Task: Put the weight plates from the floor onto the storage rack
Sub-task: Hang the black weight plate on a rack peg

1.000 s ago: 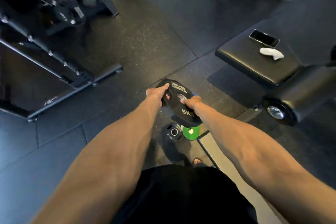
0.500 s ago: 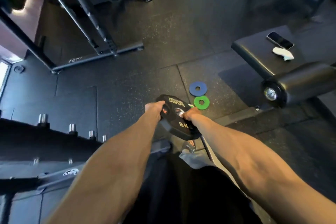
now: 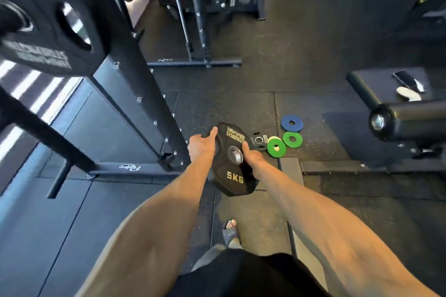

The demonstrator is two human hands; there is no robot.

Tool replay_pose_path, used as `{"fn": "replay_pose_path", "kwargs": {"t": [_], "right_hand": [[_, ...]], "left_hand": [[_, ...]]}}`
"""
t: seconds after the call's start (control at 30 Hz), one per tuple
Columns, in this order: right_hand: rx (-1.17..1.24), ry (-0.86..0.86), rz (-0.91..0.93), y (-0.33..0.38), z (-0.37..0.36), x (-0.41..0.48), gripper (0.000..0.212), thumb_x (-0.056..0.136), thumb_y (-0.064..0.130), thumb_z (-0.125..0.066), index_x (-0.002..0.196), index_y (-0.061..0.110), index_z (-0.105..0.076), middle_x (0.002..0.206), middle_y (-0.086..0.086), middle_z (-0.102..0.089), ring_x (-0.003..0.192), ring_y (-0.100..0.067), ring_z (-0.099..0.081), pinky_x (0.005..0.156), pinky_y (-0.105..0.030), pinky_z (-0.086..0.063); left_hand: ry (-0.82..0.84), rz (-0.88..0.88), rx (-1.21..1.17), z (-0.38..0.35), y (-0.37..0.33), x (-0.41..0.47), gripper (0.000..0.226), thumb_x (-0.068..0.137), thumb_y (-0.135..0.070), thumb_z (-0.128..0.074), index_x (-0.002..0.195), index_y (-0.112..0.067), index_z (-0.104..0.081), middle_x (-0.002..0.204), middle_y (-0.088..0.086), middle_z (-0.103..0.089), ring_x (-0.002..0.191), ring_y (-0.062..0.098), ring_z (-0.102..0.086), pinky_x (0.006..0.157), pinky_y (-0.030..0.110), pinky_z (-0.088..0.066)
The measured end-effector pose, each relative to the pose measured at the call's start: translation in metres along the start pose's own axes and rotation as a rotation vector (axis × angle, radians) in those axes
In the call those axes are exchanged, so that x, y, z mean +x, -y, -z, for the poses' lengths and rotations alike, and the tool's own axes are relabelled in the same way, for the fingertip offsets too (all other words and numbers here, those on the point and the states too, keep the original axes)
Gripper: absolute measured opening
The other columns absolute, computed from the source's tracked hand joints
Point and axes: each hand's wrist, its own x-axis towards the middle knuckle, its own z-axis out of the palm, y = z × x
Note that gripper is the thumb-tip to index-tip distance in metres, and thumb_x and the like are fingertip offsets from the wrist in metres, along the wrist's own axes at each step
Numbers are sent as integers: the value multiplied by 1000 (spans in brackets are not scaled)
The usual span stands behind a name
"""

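Head view, looking down: the left hand curls round the left rim of a black plate marked 5KG, one finger stretched along the top edge, and the right hand grips the right rim with the thumb lying beside the metal hub. The plate hangs tilted between both hands, off the floor and apart from the rack. At about two o'clock from the hands, a small black plate lies flat on the floor, with two green rings just beside it and a blue ring beyond them. From nine to eleven o'clock stands the dark rack, and a large plate already hangs on it at the upper left. At three o'clock a padded bench carries a phone. At six o'clock a foot in a sandal stands on the floor.
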Motion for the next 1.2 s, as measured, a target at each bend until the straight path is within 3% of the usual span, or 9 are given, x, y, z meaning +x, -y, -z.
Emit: {"fn": "replay_pose_path", "kwargs": {"t": [0.1, 0.23, 0.4, 0.57, 0.67, 0.73, 0.9, 1.03, 1.2], "right_hand": [[54, 17, 28, -15, -17, -41, 81, 90, 71, -45, 127, 0, -60, 129, -13, -63, 117, -35, -59, 102, -42, -48], [63, 21, 118, -33, -43, -102, 79, 81, 72, -56, 124, 5, -60, 127, -13, -64, 114, -38, -60, 100, -50, -50], [11, 58, 249, -40, -93, -194, 60, 88, 65, -56, 110, 9, -62, 115, -12, -68, 102, -34, -65, 93, -48, -55], [0, 150, 389, -36, -161, -267, 77, 84, 69, -58, 128, 5, -57, 128, -14, -64, 115, -38, -60, 96, -52, -52], [11, 228, 457, -36, -208, -315, 75, 86, 68, -57, 128, 6, -59, 126, -11, -65, 113, -36, -62, 95, -51, -53], [-2, 261, 492, -36, -242, -345, 70, 89, 65, -56, 127, 6, -59, 122, -10, -66, 109, -36, -63, 95, -50, -53], [17, 365, 562, -26, -344, -413, 69, 85, 65, -61, 125, 8, -61, 119, -11, -68, 106, -36, -65, 93, -51, -55], [-1, 414, 628, -12, -429, -466, 71, 84, 70, -58, 122, 10, -62, 114, -7, -69, 101, -31, -67, 91, -48, -56], [62, 416, 756, 24, -510, -507, 74, 74, 75, -57, 117, 15, -66, 104, -5, -73, 94, -29, -71, 83, -49, -60]], "left_hand": [[-97, -82, -51, 44, 25, -39, 55, 74, -68, -66, 78, -14, -68, 82, 7, -71, 77, 29, -68, 81, 44, -58], [-175, -194, -141, 109, 56, -97, 54, 76, -69, -65, 65, -17, -61, 66, 1, -67, 66, 23, -67, 70, 42, -59], [-354, -250, -199, 201, 85, -148, 55, 79, -70, -61, 73, -16, -65, 67, -2, -65, 69, 20, -64, 68, 35, -55], [-497, -252, -215, 300, 105, -175, 44, 79, -73, -60, 70, -30, -55, 71, -12, -57, 75, 15, -60, 80, 34, -52], [-607, -254, -219, 360, 116, -187, 56, 79, -73, -60, 76, -17, -62, 73, -6, -59, 72, 14, -57, 78, 32, -49], [-706, -276, -220, 400, 126, -193, 52, 84, -62, -63, 63, -16, -53, 61, -7, -49, 61, 11, -48, 69, 32, -41], [-842, -265, -295, 507, 158, -183, 43, 84, -63, -63, 60, -30, -50, 62, -16, -50, 60, 2, -49, 73, 31, -44], [-914, -356, -345, 603, 179, -158, 44, 82, -64, -64, 69, -22, -64, 64, -10, -61, 64, 7, -58, 71, 32, -48], [-922, -486, -375, 694, 174, -136, 55, 82, -65, -64, 75, -10, -68, 65, -7, -64, 60, 7, -57, 61, 15, -43]]}}
